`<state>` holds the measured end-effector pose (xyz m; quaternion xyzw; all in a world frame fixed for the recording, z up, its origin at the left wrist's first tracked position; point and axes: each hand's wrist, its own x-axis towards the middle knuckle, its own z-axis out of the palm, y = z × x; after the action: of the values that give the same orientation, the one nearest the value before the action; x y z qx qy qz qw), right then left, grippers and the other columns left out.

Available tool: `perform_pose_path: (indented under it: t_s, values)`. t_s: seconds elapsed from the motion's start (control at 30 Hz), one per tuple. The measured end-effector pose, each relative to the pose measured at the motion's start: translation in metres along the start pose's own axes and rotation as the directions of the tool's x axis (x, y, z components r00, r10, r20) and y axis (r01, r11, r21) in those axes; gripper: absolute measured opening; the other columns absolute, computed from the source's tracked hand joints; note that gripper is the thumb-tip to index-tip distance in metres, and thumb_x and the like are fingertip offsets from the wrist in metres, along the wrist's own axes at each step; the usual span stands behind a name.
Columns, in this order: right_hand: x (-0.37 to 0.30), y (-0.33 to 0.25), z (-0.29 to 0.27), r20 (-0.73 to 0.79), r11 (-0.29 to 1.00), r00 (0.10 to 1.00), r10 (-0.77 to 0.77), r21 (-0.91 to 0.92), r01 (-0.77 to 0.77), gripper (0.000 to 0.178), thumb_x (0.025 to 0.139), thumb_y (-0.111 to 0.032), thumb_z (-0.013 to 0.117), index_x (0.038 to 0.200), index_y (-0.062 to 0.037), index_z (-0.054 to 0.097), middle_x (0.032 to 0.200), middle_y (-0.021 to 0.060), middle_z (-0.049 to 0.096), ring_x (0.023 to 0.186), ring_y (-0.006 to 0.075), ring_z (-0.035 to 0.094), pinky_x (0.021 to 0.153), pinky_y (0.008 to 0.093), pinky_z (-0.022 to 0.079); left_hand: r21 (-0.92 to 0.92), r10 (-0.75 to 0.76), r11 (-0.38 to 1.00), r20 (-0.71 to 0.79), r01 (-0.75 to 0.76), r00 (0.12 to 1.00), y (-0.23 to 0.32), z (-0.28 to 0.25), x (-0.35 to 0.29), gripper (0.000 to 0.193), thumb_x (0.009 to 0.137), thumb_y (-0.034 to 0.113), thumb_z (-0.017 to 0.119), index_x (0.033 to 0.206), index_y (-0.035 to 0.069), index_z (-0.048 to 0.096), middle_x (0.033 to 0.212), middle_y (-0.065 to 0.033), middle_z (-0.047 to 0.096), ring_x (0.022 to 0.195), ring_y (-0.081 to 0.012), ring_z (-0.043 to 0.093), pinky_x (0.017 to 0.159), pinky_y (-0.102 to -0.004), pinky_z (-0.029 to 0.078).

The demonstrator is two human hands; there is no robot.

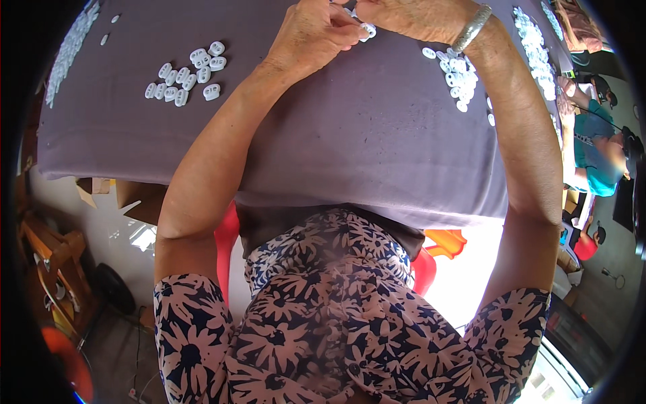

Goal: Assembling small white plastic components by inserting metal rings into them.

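Observation:
At the top edge of the head view my two hands meet over the table. My left hand [315,32] is closed in a pinch, its fingertips at a small white two-hole plastic cord lock [367,31]. Right beside it, my right hand [414,17] has curled fingers, partly cut off by the frame's edge; what they grip is hidden. A loose group of finished-looking white cord locks [184,75] lies left of my left forearm. Under my right wrist, which wears a silver bracelet [473,28], sits a pile of small white parts [459,77].
A grey-brown cloth covers the table [323,148]. Long heaps of white parts lie at its far left [70,50] and far right [535,54]. A person in a teal shirt [592,148] is at the right. Red stool edges show below the table, with cardboard boxes [138,195] at the left.

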<state>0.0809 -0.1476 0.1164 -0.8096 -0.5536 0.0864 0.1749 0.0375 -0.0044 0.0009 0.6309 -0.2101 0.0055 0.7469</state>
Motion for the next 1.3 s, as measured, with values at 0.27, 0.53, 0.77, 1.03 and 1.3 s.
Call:
perform_pose_path:
  t_s: [0.27, 0.53, 0.77, 1.03, 1.3]
  values:
    - [-0.011, -0.004, 0.007, -0.103, 0.98, 0.993, 0.064, 0.194, -0.044, 0.011, 0.084, -0.01, 0.055, 0.082, -0.0004, 0.05, 0.07, 0.0136, 0.056, 0.063, 0.0251, 0.057, 0.059, 0.0353, 0.046, 0.195, -0.063, 0.978, -0.041, 0.07, 0.997, 0.01, 0.0, -0.001, 0.045, 0.078, 0.005, 0.073, 0.115, 0.002, 0.047, 0.09, -0.0056, 0.062, 0.078, -0.0087, 0.058, 0.065, -0.0236, 0.049]
    - [-0.019, 0.001, 0.01, -0.112, 0.984, 0.988, 0.109, 0.156, -0.091, 0.014, 0.082, -0.01, 0.054, 0.079, -0.0007, 0.044, 0.066, 0.0137, 0.049, 0.058, 0.0254, 0.048, 0.055, 0.0353, 0.043, 0.185, -0.177, 0.965, -0.064, 0.186, 0.982, 0.026, 0.007, -0.001, 0.054, 0.078, 0.003, 0.071, 0.123, 0.004, 0.041, 0.09, -0.0063, 0.062, 0.08, -0.0108, 0.059, 0.065, -0.0244, 0.05]
    - [-0.012, 0.002, 0.013, -0.144, 0.988, 0.989, 0.027, 0.157, -0.004, 0.014, 0.079, -0.007, 0.056, 0.077, -0.0004, 0.044, 0.067, 0.0146, 0.053, 0.061, 0.0293, 0.055, 0.057, 0.0376, 0.044, 0.193, 0.157, 0.97, -0.029, -0.148, 0.987, 0.012, 0.004, -0.003, 0.054, 0.078, 0.007, 0.073, 0.123, 0.003, 0.043, 0.095, -0.0056, 0.062, 0.086, -0.0117, 0.06, 0.072, -0.0268, 0.051]
    - [0.003, -0.015, 0.002, 0.05, 0.984, 0.983, 0.178, -0.002, -0.178, 0.011, 0.076, -0.009, 0.059, 0.08, 0.0006, 0.053, 0.073, 0.0181, 0.06, 0.068, 0.0338, 0.061, 0.061, 0.0393, 0.047, 0.29, -0.03, 0.955, -0.088, 0.055, 0.996, 0.008, 0.002, -0.003, 0.048, 0.079, 0.011, 0.074, 0.119, 0.005, 0.047, 0.096, -0.003, 0.06, 0.086, -0.0105, 0.059, 0.073, -0.0254, 0.05]
    - [0.011, -0.023, 0.008, 0.03, 0.91, 0.932, 0.36, 0.21, -0.358, 0.014, 0.073, -0.009, 0.057, 0.079, 0.003, 0.059, 0.073, 0.0171, 0.064, 0.063, 0.0262, 0.062, 0.059, 0.0355, 0.048, -0.265, 0.381, 0.895, 0.033, -0.359, 0.924, -0.018, -0.004, 0.002, 0.053, 0.079, 0.013, 0.074, 0.121, 0.003, 0.042, 0.093, -0.0022, 0.055, 0.079, -0.0091, 0.056, 0.064, -0.0235, 0.048]
